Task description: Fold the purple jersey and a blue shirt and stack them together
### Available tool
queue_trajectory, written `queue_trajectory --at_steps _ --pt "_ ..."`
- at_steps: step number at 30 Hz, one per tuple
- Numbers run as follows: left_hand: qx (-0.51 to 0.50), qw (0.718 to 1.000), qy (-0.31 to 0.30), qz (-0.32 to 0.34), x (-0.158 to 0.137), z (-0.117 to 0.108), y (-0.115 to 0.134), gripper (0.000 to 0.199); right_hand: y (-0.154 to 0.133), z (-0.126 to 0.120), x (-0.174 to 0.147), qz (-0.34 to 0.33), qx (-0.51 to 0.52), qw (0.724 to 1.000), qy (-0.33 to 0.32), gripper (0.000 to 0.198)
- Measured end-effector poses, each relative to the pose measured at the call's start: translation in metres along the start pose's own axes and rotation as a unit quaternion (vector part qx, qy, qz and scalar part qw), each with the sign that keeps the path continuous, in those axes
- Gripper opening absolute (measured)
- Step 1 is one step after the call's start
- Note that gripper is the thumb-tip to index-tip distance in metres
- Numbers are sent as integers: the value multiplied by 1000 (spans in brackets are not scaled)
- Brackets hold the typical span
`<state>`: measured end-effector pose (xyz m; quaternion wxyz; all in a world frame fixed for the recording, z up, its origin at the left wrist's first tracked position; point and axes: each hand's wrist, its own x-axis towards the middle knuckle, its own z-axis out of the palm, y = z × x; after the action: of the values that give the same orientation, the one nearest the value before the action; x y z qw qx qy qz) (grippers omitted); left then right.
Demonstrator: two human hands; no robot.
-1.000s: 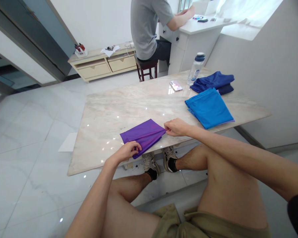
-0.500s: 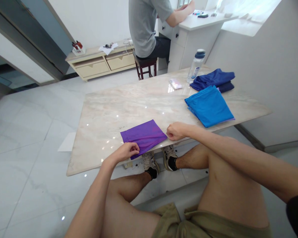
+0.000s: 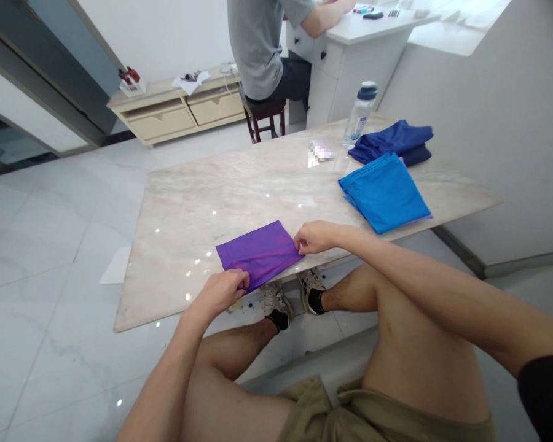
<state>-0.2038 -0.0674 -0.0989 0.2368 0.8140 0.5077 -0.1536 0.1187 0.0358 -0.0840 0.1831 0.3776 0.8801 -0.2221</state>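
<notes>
"What sort of place is this?"

"A home, by the look of it, perhaps a living room."

"What makes you say so?"

"There's a low cabinet [image 3: 159, 92] with drawers [image 3: 161, 124] against a white wall [image 3: 175, 31], a dark stool [image 3: 263, 109], a white desk [image 3: 336, 77] and shiny floor tiles [image 3: 50, 245]."

"And nearer?"

"A marbled table [image 3: 188, 202] with a drink bottle [image 3: 359, 116], folded blue cloth [image 3: 384, 193] and purple cloth [image 3: 258, 248] on it. Even the shorts [image 3: 396, 408] look like home wear."

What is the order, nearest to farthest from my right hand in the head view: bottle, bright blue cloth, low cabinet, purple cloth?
1. Purple cloth, just left of your right hand.
2. Bright blue cloth, to the hand's right.
3. Bottle, near the table's far edge.
4. Low cabinet, by the wall, far left.
</notes>
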Motion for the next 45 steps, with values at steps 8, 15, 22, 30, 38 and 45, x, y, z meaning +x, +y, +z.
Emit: queue_trajectory --at_steps 8,15,22,30,38,45 --pt "75 993 19 -86 -23 1 9 15 2 2 3 1 4 1000 1 28" --pt "-9 998 -3 -57 -34 7 5 8 4 5 6 7 -1 1000 -2 29" --pt "-35 982 94 -161 -27 0 -3 41 -6 0 10 19 -23 1000 -6 31" --pt "-53 975 110 -187 -20 0 -16 23 -12 -1 25 22 -37 999 25 27" --pt "-61 996 45 -50 -31 17 -14 24 -27 3 30 -16 -26 999 -11 19" --pt "-9 999 44 -1 -41 26 -36 20 -23 5 29 -16 -33 999 -17 20"
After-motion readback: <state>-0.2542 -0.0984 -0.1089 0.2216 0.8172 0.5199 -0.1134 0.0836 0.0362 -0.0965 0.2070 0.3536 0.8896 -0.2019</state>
